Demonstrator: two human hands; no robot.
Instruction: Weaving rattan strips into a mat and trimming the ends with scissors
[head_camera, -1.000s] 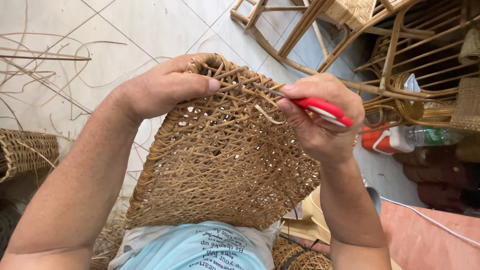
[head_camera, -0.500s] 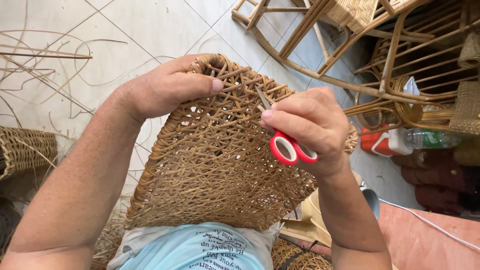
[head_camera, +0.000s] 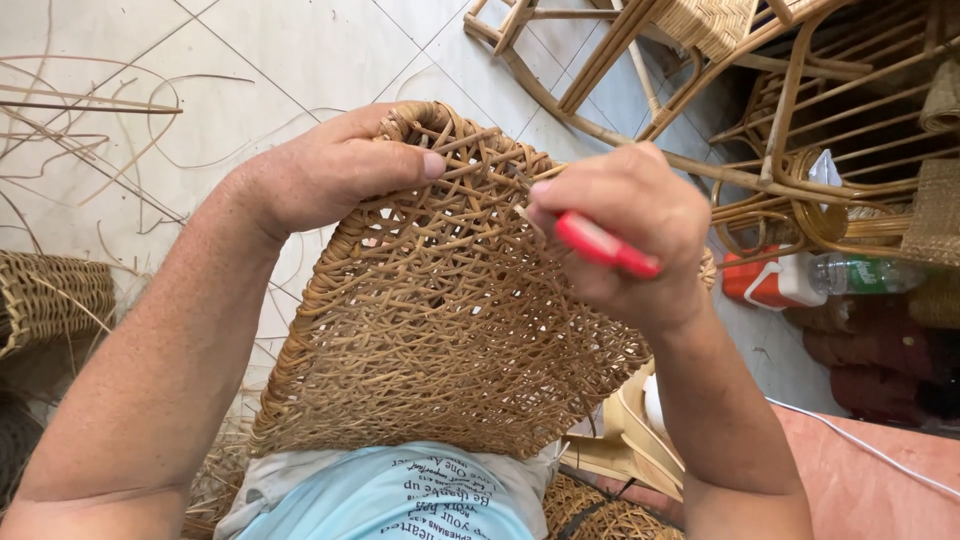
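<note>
**Blade close to sound strands**

I see the woven cane panel (head_camera: 440, 310) propped on the lap, its top edge gripped by the left hand (head_camera: 330, 175), fingers curled over the rim. The right hand (head_camera: 625, 235) is closed around red-handled scissors (head_camera: 605, 245), the tips pressed into the weave near the upper edge; the blades are hidden. My worry: a slip there could cut a good strand or nick the left thumb just beside it.
</note>
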